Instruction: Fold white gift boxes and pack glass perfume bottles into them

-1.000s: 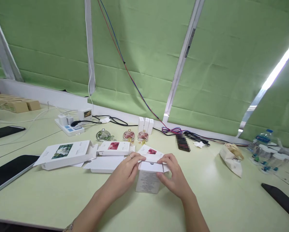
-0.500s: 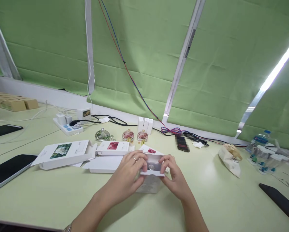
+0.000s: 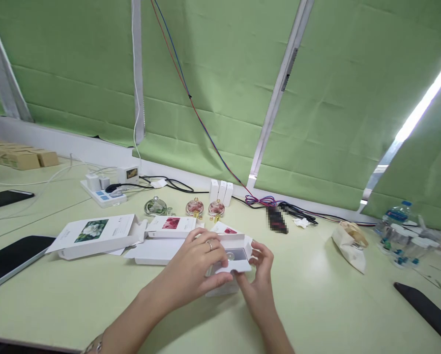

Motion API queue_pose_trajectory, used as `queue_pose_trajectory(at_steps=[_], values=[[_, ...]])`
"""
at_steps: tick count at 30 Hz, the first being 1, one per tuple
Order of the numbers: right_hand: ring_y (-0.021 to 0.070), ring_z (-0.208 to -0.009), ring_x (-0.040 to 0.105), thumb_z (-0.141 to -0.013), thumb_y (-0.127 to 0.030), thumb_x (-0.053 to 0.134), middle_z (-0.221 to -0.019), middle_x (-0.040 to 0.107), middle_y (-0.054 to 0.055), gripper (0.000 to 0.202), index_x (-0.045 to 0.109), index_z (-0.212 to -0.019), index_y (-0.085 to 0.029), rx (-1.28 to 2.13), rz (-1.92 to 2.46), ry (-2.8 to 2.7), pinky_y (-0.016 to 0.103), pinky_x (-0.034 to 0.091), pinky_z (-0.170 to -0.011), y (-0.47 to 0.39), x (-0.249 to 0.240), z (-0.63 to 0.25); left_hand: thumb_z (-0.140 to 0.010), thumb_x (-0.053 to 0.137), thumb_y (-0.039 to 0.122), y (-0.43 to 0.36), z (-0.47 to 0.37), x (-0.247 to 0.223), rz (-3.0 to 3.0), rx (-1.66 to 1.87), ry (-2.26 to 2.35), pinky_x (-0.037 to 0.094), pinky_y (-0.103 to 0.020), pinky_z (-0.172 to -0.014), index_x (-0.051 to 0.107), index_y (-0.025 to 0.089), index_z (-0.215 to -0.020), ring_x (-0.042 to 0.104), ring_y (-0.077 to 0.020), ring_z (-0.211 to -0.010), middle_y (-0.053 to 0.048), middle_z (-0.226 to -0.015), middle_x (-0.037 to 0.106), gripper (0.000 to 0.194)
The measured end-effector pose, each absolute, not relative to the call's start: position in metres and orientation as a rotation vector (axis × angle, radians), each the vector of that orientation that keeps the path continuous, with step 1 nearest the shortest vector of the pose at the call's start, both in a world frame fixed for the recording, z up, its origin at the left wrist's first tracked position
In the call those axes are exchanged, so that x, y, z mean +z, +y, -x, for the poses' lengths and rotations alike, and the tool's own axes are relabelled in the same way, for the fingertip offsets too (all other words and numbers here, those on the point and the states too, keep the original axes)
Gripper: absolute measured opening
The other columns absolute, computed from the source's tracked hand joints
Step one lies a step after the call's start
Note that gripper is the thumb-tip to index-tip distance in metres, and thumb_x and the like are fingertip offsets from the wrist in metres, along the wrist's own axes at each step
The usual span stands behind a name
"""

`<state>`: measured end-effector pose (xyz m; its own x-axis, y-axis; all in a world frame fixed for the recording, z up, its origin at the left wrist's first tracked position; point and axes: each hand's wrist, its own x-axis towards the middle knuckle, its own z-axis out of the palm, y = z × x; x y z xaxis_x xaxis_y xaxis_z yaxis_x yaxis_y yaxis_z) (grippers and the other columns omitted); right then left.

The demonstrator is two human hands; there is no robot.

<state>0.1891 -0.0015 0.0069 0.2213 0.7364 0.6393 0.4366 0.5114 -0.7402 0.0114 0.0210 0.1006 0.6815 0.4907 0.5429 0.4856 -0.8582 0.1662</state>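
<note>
A small white box (image 3: 238, 266) stands upright in front of me with its top flaps raised. Inside its opening a clear round knob (image 3: 230, 256) shows. My left hand (image 3: 201, 258) is closed on the box's left side, its fingers reaching over the rim and the thumb along the front. My right hand (image 3: 257, 273) grips the right side, fingers behind the side flap and thumb at the front. Just behind lie white boxes with flower pictures, one with a pink flower (image 3: 171, 223) and a larger one with a white flower (image 3: 98, 233). The box's lower part is partly hidden by my hands.
Behind the boxes stand a green glass bottle (image 3: 156, 206) and two pink ones, one of them round (image 3: 194, 207). A power strip (image 3: 102, 195) and cables run along the back. Phones lie at left; a cloth pouch (image 3: 349, 246) and a black object (image 3: 425, 312) at right.
My right hand has shifted from the box's top rim to its right side, its thumb now at the front. My left thumb has moved right across the front, and the front flap tilts outward.
</note>
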Motion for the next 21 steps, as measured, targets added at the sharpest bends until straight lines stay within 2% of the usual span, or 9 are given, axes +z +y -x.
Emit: queue_pose_trajectory(at_steps=[1, 3, 5, 7, 10, 13, 16, 18, 21], values=[[0.0254, -0.103, 0.050, -0.079, -0.026, 0.057, -0.124, 0.039, 0.016, 0.057, 0.025, -0.127, -0.024, 0.274, 1.159, -1.305, 0.040, 0.048, -0.082, -0.003, -0.004, -0.179, -0.088, 0.052, 0.030, 0.021, -0.012, 0.107, -2.876, 0.864, 0.806, 0.033, -0.041, -0.093, 0.062, 0.023, -0.078, 0.059, -0.0206, -0.088, 0.001, -0.079, 0.066, 0.016], [0.0305, -0.108, 0.049, -0.075, -0.029, 0.062, -0.128, 0.037, 0.020, 0.077, 0.013, -0.135, -0.022, 0.265, 1.224, -1.162, 0.045, 0.047, -0.082, -0.003, -0.022, -0.156, -0.094, 0.039, 0.029, 0.023, -0.015, 0.121, -2.882, 0.722, 0.802, 0.038, -0.038, -0.085, 0.063, 0.021, -0.070, 0.058, -0.0162, -0.067, 0.001, -0.067, 0.064, 0.035], [0.0371, -0.116, 0.043, -0.067, -0.027, 0.071, -0.132, 0.032, 0.023, 0.099, 0.002, -0.138, -0.020, 0.276, 1.276, -1.176, 0.050, 0.046, -0.084, 0.000, -0.032, -0.132, -0.091, 0.037, 0.019, 0.029, -0.020, 0.133, -2.870, 0.566, 0.891, 0.042, -0.032, -0.070, 0.063, 0.020, -0.067, 0.056, -0.0157, -0.056, 0.001, -0.060, 0.063, 0.035], [0.0456, -0.126, 0.026, -0.062, -0.023, 0.074, -0.137, 0.020, 0.027, 0.108, -0.001, -0.139, -0.017, 0.179, 1.330, -1.151, 0.063, 0.034, -0.091, 0.005, -0.034, -0.113, -0.080, 0.043, 0.008, 0.037, -0.026, 0.143, -2.823, 0.380, 0.998, 0.039, -0.026, -0.055, 0.065, 0.021, -0.071, 0.058, -0.0171, -0.057, 0.000, -0.063, 0.066, 0.027], [0.0497, -0.124, 0.022, -0.061, -0.013, 0.070, -0.137, 0.017, 0.029, 0.108, -0.003, -0.140, -0.017, 0.106, 1.352, -1.071, 0.070, 0.027, -0.090, 0.009, -0.027, -0.098, -0.066, 0.043, -0.001, 0.049, -0.034, 0.154, -2.716, 0.106, 1.011, 0.034, -0.021, -0.045, 0.068, 0.024, -0.081, 0.061, -0.0166, -0.058, 0.000, -0.074, 0.070, 0.039], [0.0491, -0.121, 0.029, -0.058, -0.007, 0.065, -0.136, 0.020, 0.029, 0.106, -0.002, -0.139, -0.016, 0.130, 1.370, -1.034, 0.068, 0.030, -0.090, 0.003, -0.020, -0.098, -0.065, 0.048, 0.004, 0.055, -0.040, 0.162, -2.654, -0.065, 0.916, 0.034, -0.020, -0.041, 0.071, 0.027, -0.085, 0.060, -0.0144, -0.052, 0.002, -0.075, 0.070, 0.038], [0.0487, -0.125, 0.026, -0.057, -0.006, 0.062, -0.139, 0.019, 0.027, 0.101, 0.002, -0.138, -0.016, 0.131, 1.389, -1.036, 0.067, 0.028, -0.093, -0.006, -0.019, -0.102, -0.064, 0.056, 0.011, 0.053, -0.042, 0.168, -2.604, -0.202, 0.833, 0.034, -0.019, -0.039, 0.071, 0.030, -0.087, 0.058, -0.0133, -0.050, 0.003, -0.071, 0.065, 0.033], [0.0480, -0.126, 0.025, -0.055, -0.005, 0.060, -0.140, 0.018, 0.025, 0.101, 0.003, -0.138, -0.018, 0.157, 1.402, -1.057, 0.067, 0.026, -0.095, -0.012, -0.020, -0.105, -0.062, 0.055, 0.006, 0.047, -0.043, 0.169, -2.690, -0.260, 0.802, 0.031, -0.019, -0.038, 0.071, 0.029, -0.082, 0.055, -0.0133, -0.048, 0.004, -0.063, 0.061, 0.035], [0.0478, -0.126, 0.025, -0.051, -0.002, 0.058, -0.141, 0.017, 0.023, 0.107, 0.001, -0.139, -0.021, 0.231, 1.385, -1.108, 0.067, 0.024, -0.097, -0.019, -0.023, -0.109, -0.055, 0.050, -0.003, 0.031, -0.044, 0.164, -2.973, -0.259, 0.797, 0.026, -0.022, -0.039, 0.069, 0.024, -0.071, 0.051, -0.0150, -0.049, 0.001, -0.065, 0.062, 0.037]])
